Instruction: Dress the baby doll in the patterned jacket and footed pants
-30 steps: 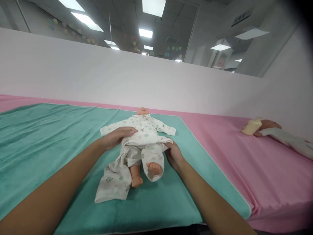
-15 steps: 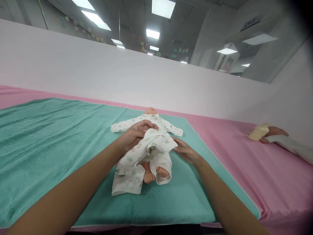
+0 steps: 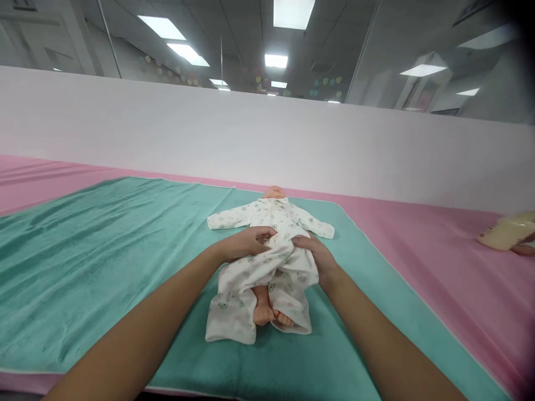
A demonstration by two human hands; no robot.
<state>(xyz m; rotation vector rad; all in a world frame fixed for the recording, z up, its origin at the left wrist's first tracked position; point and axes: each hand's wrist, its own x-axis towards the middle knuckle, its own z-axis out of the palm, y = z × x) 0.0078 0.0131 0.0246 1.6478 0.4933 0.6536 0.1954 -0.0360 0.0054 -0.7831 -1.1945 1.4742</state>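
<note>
A baby doll point(image 3: 274, 192) lies on its back on a green blanket point(image 3: 159, 234), its head toward the wall. Its white printed top point(image 3: 271, 211) has both sleeves spread out to the sides. White printed trousers point(image 3: 288, 273) lie loosely over its lower body, bunched at the waist. Both small feet point(image 3: 264, 314) show between the wide trouser legs. With curled fingers, my left hand point(image 3: 251, 243) grips the cloth at the waist. On the other side my right hand point(image 3: 315, 253) pinches the same cloth, thumb on top. The doll's hips are hidden under the fabric.
A pink cover point(image 3: 434, 250) lies beneath the blanket and shows along the back and right. At the far right stands a pale yellow bottle point(image 3: 507, 231), partly cut off. A white wall point(image 3: 251, 139) with glass above closes off the back.
My right hand has moved from the side of the trousers onto the waist cloth, closer to my left hand. The cloth is bunched up more there. The whole view has shifted.
</note>
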